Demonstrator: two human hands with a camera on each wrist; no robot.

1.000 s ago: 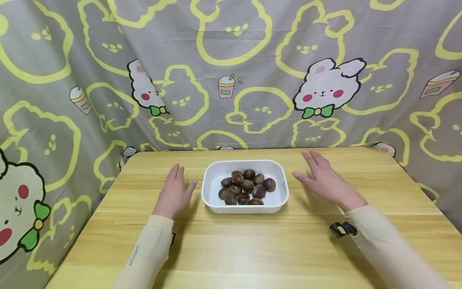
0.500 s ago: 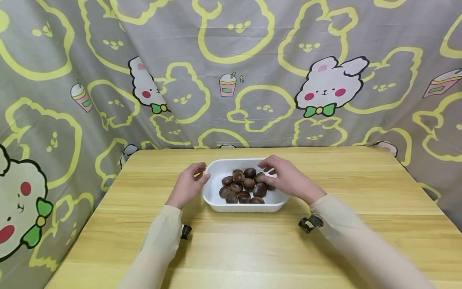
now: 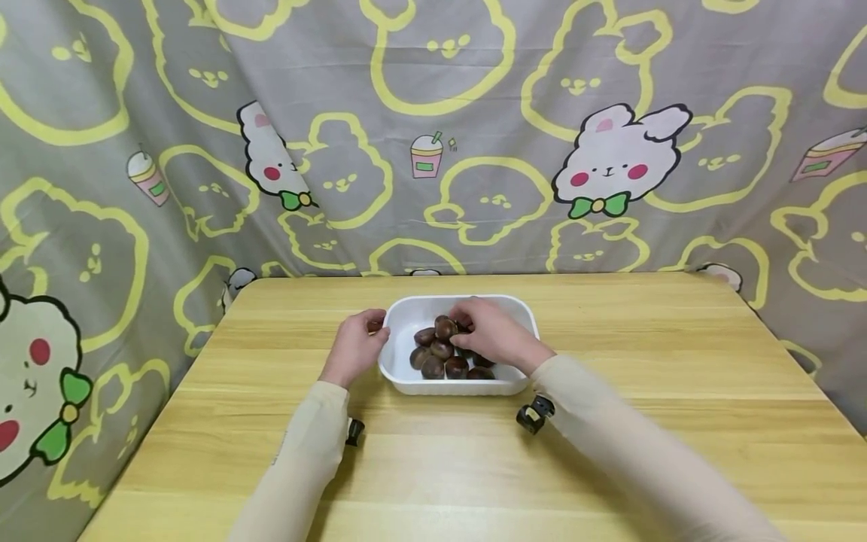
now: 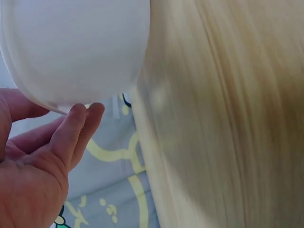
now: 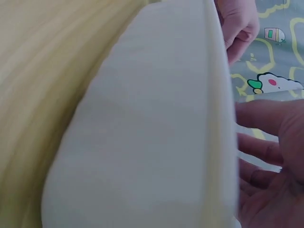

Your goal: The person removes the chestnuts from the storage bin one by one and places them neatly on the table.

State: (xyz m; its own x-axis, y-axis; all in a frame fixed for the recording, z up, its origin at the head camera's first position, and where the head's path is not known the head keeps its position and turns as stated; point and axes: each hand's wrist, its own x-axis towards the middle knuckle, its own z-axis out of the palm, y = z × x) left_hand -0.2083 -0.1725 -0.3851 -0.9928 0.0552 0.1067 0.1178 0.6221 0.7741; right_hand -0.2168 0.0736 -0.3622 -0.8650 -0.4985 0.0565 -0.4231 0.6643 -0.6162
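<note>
In the head view a white plastic tray point(image 3: 443, 387) holds several brown chestnuts point(image 3: 433, 367). My left hand point(image 3: 355, 348) pinches its left rim; the left wrist view shows the thumb on one side of the wall and the fingertips point(image 4: 76, 111) on the other. My right hand point(image 3: 497, 331) reaches over the right side into the tray, thumb and fingers parted beside a chestnut point(image 3: 445, 328) at the top of the pile. It covers some of the chestnuts behind it. The tray wall point(image 5: 142, 118) partly hides the right fingers in the right wrist view.
The tray stands on a light wooden table point(image 3: 433, 467). A grey curtain point(image 3: 488, 135) with cartoon animals hangs along the back and left side. Black wrist devices point(image 3: 535, 414) sit below both cuffs.
Both hands have come inward from beside the tray. The left hand has reached and taken the left rim. The right hand has moved left, over the rim and in among the chestnuts.
</note>
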